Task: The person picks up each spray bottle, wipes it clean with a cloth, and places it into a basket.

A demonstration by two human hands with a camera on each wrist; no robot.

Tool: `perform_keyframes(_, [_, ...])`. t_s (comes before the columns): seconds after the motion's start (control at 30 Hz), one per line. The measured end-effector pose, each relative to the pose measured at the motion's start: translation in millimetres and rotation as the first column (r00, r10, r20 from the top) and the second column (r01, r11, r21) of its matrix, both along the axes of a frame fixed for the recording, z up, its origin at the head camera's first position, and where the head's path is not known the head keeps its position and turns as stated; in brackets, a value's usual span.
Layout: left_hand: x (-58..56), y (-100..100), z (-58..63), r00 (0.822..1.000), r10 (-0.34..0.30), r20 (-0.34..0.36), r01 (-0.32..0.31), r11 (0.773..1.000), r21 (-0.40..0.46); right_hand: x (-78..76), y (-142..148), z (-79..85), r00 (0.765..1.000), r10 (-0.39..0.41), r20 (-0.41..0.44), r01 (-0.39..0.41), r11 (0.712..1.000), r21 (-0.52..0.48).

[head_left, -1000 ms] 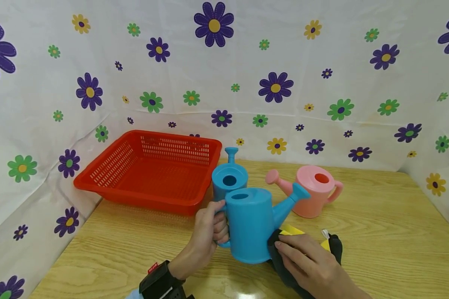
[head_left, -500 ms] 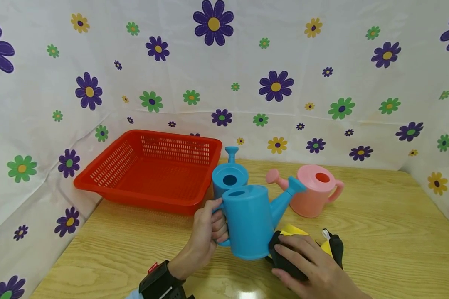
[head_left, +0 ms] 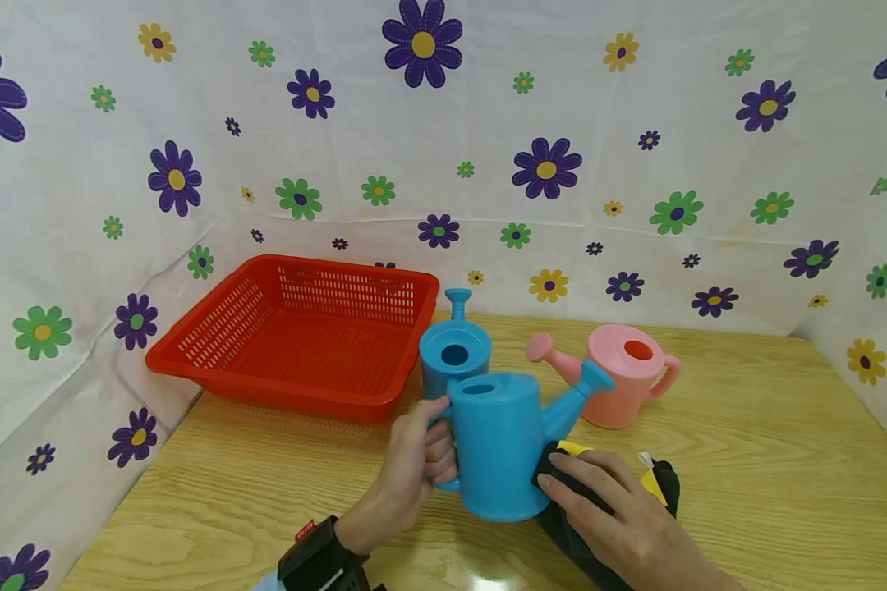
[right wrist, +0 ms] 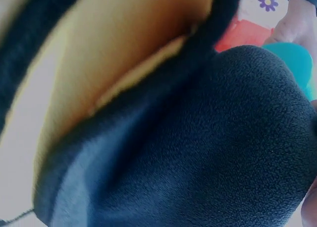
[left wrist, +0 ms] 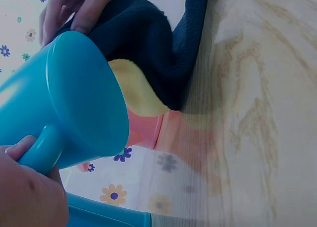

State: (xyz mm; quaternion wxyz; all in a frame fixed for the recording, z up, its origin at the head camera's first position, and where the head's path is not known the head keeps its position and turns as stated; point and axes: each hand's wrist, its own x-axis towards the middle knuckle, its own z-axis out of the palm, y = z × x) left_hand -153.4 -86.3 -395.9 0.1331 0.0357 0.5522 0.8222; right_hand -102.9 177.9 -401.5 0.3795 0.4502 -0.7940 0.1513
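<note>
My left hand (head_left: 406, 464) grips a blue watering can (head_left: 498, 447) by its handle, fingers wrapped round it. The can is held above the table with its spout pointing right, and its flat base (left wrist: 89, 95) shows in the left wrist view. In my right hand (head_left: 631, 513) is a black and yellow cloth (head_left: 584, 538), bunched under the fingers and pressed to the can's lower right side, below the spout. Dark fleece (right wrist: 213, 138) fills most of the right wrist view and hides most of that hand's fingers.
A second blue watering can (head_left: 454, 345) stands behind the held one. To the right is a pink watering can (head_left: 617, 394), its spout partly behind the blue spout. A red perforated basket (head_left: 303, 402) sits back left on the wooden table (head_left: 746, 460). Flowered sheeting (head_left: 384, 148) surrounds the table.
The held can rose slightly and tilted, then came back down and a little right. My right hand shifted the cloth along its lower side, now higher beneath the spout.
</note>
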Motion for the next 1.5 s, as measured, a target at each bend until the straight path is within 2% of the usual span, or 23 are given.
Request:
perform_keyframes(0.13, [1.9, 0.5, -0.7, 0.999, -0.033, 0.010, 0.033, 0.999, -0.006, -2.5, 0.1, 4.0, 0.998, -0.045, -0.053, 0.045, 0.999, 0.001])
perform_keyframes(0.23, [2.9, 0.7, -0.8, 0.999, -0.046, 0.019, 0.046, 0.999, -0.007, -4.0, 2.1, 7.1, 0.995, -0.082, -0.061, 0.083, 0.997, 0.007])
perform_keyframes(0.47, [4.0, 1.1, 0.6, 0.997, -0.068, 0.045, 0.069, 0.998, -0.013, -7.7, 11.3, 14.5, 0.984, -0.175, -0.034, 0.176, 0.983, 0.042])
perform_keyframes(0.73, [4.7, -0.5, -1.5, 0.994, -0.095, 0.045, 0.096, 0.995, -0.018, -10.4, 17.8, 17.2, 0.965, -0.259, -0.043, 0.261, 0.963, 0.061])
perform_keyframes(0.83, [3.8, -0.5, -1.5, 0.995, -0.085, 0.050, 0.086, 0.996, -0.019, -12.6, 17.6, 19.4, 0.963, -0.258, -0.079, 0.260, 0.965, 0.019])
perform_keyframes(1.17, [2.8, -1.6, -2.9, 0.996, -0.076, 0.048, 0.078, 0.997, -0.024, -14.8, 19.4, 25.9, 0.962, -0.250, -0.113, 0.232, 0.961, -0.148])
perform_keyframes(1.33, [2.4, -2.0, -4.1, 0.997, -0.065, 0.029, 0.065, 0.998, -0.016, -15.7, 17.5, 30.7, 0.957, -0.247, -0.151, 0.207, 0.949, -0.238])
perform_keyframes(1.5, [2.7, -2.0, -5.0, 0.997, -0.057, 0.042, 0.058, 0.998, -0.013, -16.6, 16.8, 33.7, 0.943, -0.282, -0.177, 0.224, 0.931, -0.290])
